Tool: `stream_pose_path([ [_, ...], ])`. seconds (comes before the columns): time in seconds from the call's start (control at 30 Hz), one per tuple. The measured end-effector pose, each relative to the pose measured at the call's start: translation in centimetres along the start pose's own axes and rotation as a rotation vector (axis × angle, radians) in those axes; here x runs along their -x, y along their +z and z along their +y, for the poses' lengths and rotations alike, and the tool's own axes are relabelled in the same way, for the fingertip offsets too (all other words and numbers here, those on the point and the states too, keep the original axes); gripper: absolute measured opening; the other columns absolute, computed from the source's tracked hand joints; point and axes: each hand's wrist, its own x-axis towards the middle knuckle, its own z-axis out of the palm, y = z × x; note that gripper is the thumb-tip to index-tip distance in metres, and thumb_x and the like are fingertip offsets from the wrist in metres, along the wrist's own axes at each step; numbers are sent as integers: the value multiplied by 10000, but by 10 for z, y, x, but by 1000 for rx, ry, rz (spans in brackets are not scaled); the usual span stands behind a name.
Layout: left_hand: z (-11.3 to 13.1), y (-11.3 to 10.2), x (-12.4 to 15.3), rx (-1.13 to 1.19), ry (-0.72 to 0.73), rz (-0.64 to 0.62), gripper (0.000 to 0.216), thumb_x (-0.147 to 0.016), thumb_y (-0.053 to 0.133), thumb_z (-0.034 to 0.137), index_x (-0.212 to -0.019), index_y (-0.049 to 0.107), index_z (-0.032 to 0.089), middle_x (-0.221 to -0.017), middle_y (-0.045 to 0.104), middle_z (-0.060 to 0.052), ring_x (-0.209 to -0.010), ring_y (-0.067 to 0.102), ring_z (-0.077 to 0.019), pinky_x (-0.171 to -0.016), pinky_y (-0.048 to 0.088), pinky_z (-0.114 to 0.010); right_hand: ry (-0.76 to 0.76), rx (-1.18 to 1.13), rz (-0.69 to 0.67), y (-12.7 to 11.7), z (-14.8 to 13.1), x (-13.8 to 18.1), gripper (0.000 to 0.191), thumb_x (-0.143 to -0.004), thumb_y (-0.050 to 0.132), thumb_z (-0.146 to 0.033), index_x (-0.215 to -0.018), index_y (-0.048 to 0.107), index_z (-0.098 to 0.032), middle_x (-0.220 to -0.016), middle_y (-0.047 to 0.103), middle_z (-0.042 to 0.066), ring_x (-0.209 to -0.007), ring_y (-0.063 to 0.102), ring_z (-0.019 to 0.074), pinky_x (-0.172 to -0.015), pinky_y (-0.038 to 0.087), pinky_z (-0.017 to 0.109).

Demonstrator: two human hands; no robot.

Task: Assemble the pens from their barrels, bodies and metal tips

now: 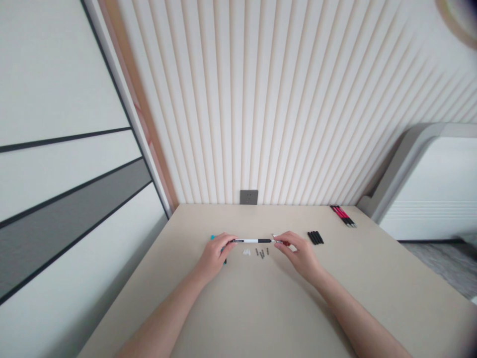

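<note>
A slim pen (252,241) with a white middle and black ends hangs level just above the beige table (261,308). My left hand (216,256) pinches its left end. My right hand (300,253) pinches its right tip, where a bit of red shows. Below the pen lie small white pieces (246,252) and several small dark parts (262,252). A blue object (213,237) peeks out behind my left hand, mostly hidden.
A few black pen pieces (315,237) lie right of my right hand. Red and black pens (343,216) lie at the table's far right. A grey wall socket (249,197) sits on the slatted wall behind. A white and grey unit (428,184) stands at the right.
</note>
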Motion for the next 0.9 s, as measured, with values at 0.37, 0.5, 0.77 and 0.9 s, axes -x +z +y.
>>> stream_pose_path([
  [0.37, 1, 1, 0, 20, 7, 3, 217, -968, 486, 306, -1002, 676, 206, -884, 705, -45, -814, 637, -169, -747, 482, -262, -27, 8, -7, 5, 0, 0, 238, -923, 565, -408, -942, 712, -222, -836, 680, 75, -747, 622, 200, -694, 521, 342],
  [0.5, 2, 0, 1, 48, 5, -13, 224, -967, 492, 313, -998, 684, 202, -881, 706, -47, -801, 632, -165, -752, 481, -261, -9, -12, 1, 6, 1, 0, 229, -910, 586, -411, -928, 713, -222, -835, 679, 70, -746, 622, 198, -698, 519, 336],
  [0.77, 5, 1, 1, 64, -34, -4, 233, -976, 477, 306, -1002, 680, 196, -838, 685, -33, -751, 613, -148, -718, 465, -236, 10, -86, 21, 8, 3, 1, 220, -902, 601, -406, -961, 715, -227, -858, 677, 67, -744, 610, 194, -718, 512, 339],
  [0.9, 4, 2, 2, 65, -17, -27, 217, -973, 483, 285, -1009, 676, 193, -860, 692, -38, -771, 623, -151, -734, 471, -241, 17, -82, 16, 10, 0, 0, 232, -901, 596, -415, -962, 720, -228, -852, 678, 67, -736, 611, 195, -721, 508, 342],
])
